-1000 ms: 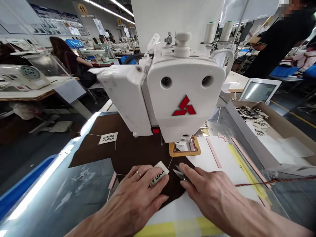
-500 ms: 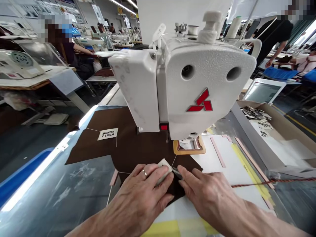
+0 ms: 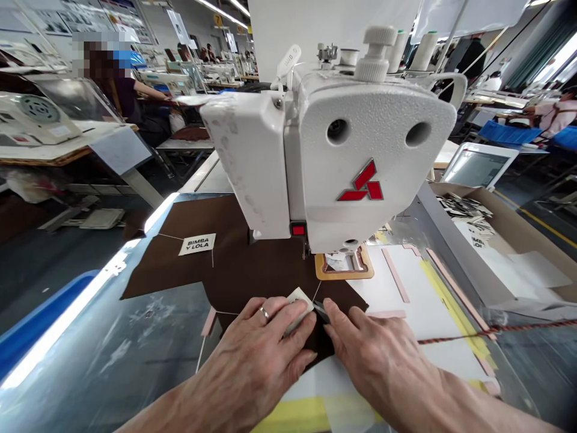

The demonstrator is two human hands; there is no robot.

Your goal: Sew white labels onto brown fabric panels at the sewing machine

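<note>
My left hand (image 3: 265, 349), with a ring on it, presses its closed fingers over a small white label (image 3: 298, 296) on a dark brown fabric piece (image 3: 256, 273). Its thumb is bent in below the fingers. Beside the label's corner, my right hand (image 3: 378, 349) pinches small metal thread snips (image 3: 321, 310), their blades partly hidden by the fingers. A white thread (image 3: 317, 291) runs from that corner up toward the machine. Farther left on the fabric lies another label (image 3: 197, 244), printed BIMBA Y LOLA, with loose thread tails.
A white sewing machine head (image 3: 360, 144) stands over the fabric, with an orange frame (image 3: 345, 276) beneath. A cardboard box (image 3: 451, 258) of labels sits at right. A twisted cord (image 3: 455, 335) leads to my right hand. A person (image 3: 130, 96) works at far left.
The view has shifted slightly. Both hands keep nearly the same place at the label and thread. A person standing at the back right is no longer in the same spot.
</note>
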